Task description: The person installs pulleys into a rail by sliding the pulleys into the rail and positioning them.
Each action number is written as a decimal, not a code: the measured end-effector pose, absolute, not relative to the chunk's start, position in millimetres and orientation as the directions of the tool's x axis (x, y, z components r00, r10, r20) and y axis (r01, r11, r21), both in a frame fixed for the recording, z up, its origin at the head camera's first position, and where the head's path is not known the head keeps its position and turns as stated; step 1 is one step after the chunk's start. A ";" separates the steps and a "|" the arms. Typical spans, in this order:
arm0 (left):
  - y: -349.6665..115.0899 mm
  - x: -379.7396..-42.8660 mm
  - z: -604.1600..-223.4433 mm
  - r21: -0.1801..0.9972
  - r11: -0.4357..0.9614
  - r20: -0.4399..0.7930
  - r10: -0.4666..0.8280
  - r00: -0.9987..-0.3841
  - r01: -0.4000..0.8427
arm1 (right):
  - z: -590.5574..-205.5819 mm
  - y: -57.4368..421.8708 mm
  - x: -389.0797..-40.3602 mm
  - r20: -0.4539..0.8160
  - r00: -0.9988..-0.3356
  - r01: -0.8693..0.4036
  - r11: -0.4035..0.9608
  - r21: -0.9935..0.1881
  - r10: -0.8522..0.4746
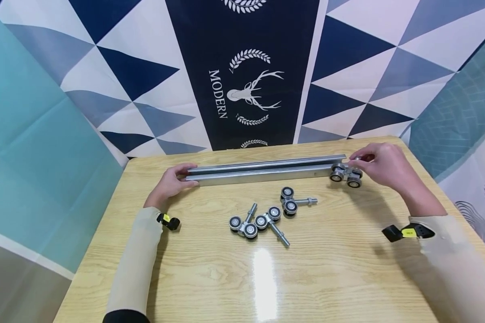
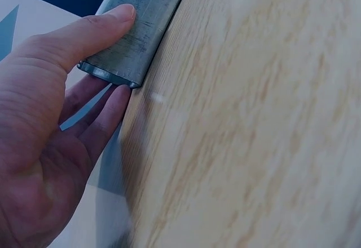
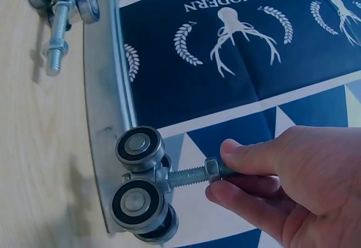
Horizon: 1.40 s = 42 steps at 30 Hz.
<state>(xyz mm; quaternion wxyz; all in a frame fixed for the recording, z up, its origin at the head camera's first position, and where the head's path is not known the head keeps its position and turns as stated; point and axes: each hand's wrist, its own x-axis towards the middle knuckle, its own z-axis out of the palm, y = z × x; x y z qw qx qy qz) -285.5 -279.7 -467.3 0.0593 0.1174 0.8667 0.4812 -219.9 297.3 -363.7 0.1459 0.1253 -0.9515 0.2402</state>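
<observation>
A long metal track (image 1: 262, 174) lies across the back of the table, its slot facing up. My left hand (image 1: 170, 183) grips the track's left end; in the left wrist view the thumb lies on its side face and the fingers curl round the end. My right hand (image 1: 388, 167) pinches the threaded bolt (image 3: 192, 176) of a roller trolley (image 1: 346, 175) near its nut. That trolley's wheels (image 3: 137, 203) overlap the track's right end in the right wrist view. Three more roller trolleys with bolts (image 1: 289, 202) (image 1: 244, 226) (image 1: 268, 219) lie on the table in front of the track.
The wooden table (image 1: 210, 278) reaches back to a patterned cloth backdrop (image 1: 246, 76). A teal panel (image 1: 36, 134) stands along the left side. Both forearms wear wrist straps, the left strap (image 1: 168, 221) and the right strap (image 1: 408, 232).
</observation>
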 end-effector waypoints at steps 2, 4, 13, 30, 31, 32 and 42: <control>-279.9 -285.7 -467.1 0.849 0.508 0.011 0.260 -0.966 0.146 | -360.9 300.5 -222.1 0.361 -0.917 -0.321 0.855 -0.407 -0.172; -280.3 -285.8 -467.4 0.846 0.513 0.010 0.259 -0.966 0.146 | -358.1 303.8 -224.9 0.370 -0.913 -0.326 0.854 -0.404 -0.174; -278.8 -282.4 -462.8 0.840 0.528 -0.012 0.253 -0.967 0.127 | -349.4 317.4 -235.8 0.322 -0.934 -0.282 0.868 -0.408 -0.152; -284.5 -284.1 -469.5 0.833 0.536 0.005 0.242 -0.970 0.138 | -349.4 330.2 -261.3 0.271 -0.958 -0.211 0.877 -0.432 -0.097; -284.2 -284.3 -469.3 0.833 0.536 0.006 0.246 -0.969 0.141 | -350.6 331.2 -262.8 0.270 -0.959 -0.206 0.878 -0.433 -0.092; -283.8 -284.5 -469.1 0.832 0.536 0.005 0.250 -0.968 0.143 | -351.9 332.4 -264.1 0.267 -0.960 -0.200 0.879 -0.432 -0.087; -280.7 -288.4 -468.2 0.840 0.526 -0.007 0.254 -0.967 0.132 | -355.3 344.1 -272.4 0.218 -0.974 -0.153 0.880 -0.450 -0.058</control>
